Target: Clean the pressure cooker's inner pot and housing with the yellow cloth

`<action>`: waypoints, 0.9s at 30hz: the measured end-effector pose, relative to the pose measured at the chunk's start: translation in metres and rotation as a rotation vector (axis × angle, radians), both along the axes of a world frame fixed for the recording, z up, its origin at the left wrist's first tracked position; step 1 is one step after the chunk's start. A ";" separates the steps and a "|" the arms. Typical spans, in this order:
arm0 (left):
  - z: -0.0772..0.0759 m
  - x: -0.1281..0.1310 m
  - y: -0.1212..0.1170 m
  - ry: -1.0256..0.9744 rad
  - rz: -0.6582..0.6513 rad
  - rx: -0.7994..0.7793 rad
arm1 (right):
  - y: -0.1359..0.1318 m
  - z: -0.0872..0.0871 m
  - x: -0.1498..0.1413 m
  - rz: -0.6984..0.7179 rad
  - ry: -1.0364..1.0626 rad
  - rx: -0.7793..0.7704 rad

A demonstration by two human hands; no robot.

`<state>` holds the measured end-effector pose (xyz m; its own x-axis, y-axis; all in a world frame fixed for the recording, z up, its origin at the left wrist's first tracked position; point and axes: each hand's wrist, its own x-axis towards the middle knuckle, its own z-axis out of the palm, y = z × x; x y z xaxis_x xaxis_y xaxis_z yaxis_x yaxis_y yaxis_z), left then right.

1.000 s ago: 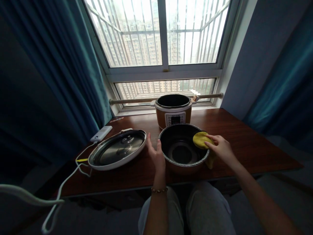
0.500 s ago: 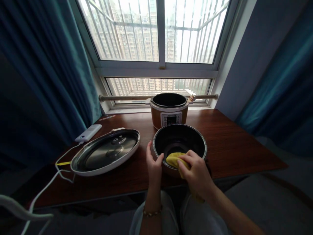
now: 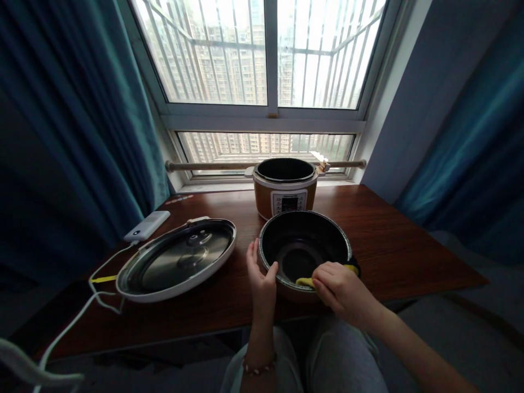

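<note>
A dark, round inner pot point(image 3: 303, 240) from a cooker stands near the table's front edge, its opening tilted towards me. My left hand point(image 3: 261, 275) grips its left side, with the thumb at the rim and the fingers along the outer wall. At the near right rim my right hand point(image 3: 339, 286) is closed on a yellow cloth point(image 3: 305, 282). Part of the cloth pokes out left of the fingers, and a bit shows beyond them at the right; the rest is hidden under the hand. Behind the pot is the cooker body point(image 3: 264, 195), with a control panel on its front.
A large lid point(image 3: 176, 286) lies upside down on the wooden table point(image 3: 393, 234) at the left. Near it are a white power bank point(image 3: 148, 226) and a white cable point(image 3: 73, 322). Behind the table is a window, with blue curtains point(image 3: 123, 109) beside it.
My right hand has moved right along the rim with the cloth, which was bunched inside the near wall and hung below the hand. My left hand keeps its place on the pot.
</note>
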<state>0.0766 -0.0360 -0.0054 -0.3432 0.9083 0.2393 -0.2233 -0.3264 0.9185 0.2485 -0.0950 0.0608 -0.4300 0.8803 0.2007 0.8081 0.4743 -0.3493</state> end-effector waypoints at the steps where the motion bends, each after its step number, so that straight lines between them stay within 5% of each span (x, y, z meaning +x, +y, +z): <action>1: 0.000 0.000 -0.001 -0.003 -0.003 -0.003 | 0.003 0.004 0.010 0.054 -0.016 -0.032; 7: 0.001 -0.002 -0.002 0.000 0.008 -0.016 | 0.047 0.023 0.073 0.289 -0.113 -0.230; 14: 0.000 -0.001 -0.001 -0.007 0.021 -0.012 | 0.124 0.016 0.118 0.157 -0.311 -0.213; 27: -0.004 -0.002 0.002 -0.003 0.007 0.015 | 0.206 0.011 0.016 0.386 -0.395 0.166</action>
<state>0.0746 -0.0344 -0.0091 -0.3500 0.9023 0.2516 -0.2235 -0.3413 0.9130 0.2643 0.1115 0.0722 -0.7839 0.6155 0.0815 0.6199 0.7832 0.0484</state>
